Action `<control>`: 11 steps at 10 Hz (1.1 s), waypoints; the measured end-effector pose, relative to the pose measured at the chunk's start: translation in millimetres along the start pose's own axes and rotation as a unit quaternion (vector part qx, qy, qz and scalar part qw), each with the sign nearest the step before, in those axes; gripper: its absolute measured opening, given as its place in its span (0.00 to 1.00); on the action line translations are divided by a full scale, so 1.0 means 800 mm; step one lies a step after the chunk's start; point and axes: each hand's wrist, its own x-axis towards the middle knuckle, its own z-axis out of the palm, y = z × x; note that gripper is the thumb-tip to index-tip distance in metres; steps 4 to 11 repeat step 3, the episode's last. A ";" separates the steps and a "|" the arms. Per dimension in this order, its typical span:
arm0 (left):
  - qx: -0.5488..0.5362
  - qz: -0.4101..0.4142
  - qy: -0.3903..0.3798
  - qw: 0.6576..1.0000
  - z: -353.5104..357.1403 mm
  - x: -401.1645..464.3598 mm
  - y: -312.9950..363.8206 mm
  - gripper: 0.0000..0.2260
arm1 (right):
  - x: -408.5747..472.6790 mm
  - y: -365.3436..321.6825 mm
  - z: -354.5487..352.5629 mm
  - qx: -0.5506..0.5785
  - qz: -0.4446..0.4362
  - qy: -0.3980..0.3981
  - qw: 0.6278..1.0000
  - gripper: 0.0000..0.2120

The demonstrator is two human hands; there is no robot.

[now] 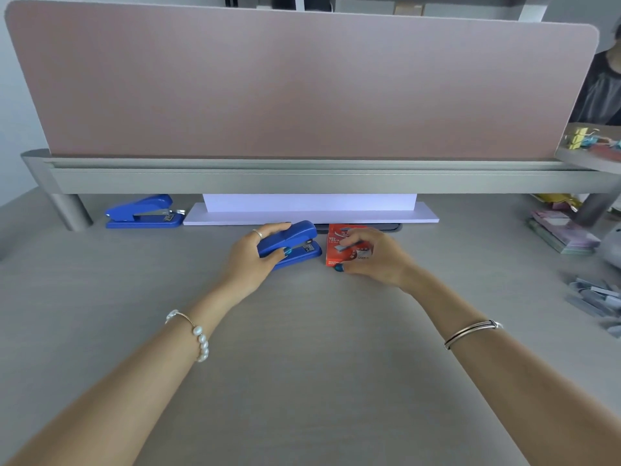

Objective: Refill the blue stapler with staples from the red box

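Blue stapler [295, 242] glossy, shut, flat on desk [302, 364].

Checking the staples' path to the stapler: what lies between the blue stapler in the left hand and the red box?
Nothing. In the head view only a narrow strip of bare desk separates the blue stapler from the red box.

I counted two blue staplers: one under the left hand [255, 255], stapler [295, 242], and a second stapler [142, 211] at the back left of the counter [302, 364]. One red box [339, 245]. Two hands, the right hand [373, 258] included. One loose heap of staples [594, 301] far right; strips too blurred to count.
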 end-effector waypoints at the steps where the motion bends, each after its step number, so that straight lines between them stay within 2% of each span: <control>1: 0.029 0.011 -0.024 0.999 -0.003 0.000 0.004 0.18 | -0.006 0.001 0.000 -0.003 0.006 -0.003 1.000 0.18; 2: 0.089 0.014 -0.055 0.994 -0.007 -0.004 0.008 0.22 | -0.022 -0.006 -0.004 -0.002 -0.004 0.011 1.000 0.23; 3: 0.116 0.013 -0.047 0.992 -0.009 -0.007 0.010 0.26 | -0.032 -0.012 -0.015 0.026 0.004 0.046 0.999 0.27; 11: 0.116 0.013 -0.047 0.992 -0.009 -0.007 0.010 0.26 | -0.032 -0.012 -0.015 0.026 0.004 0.046 0.999 0.27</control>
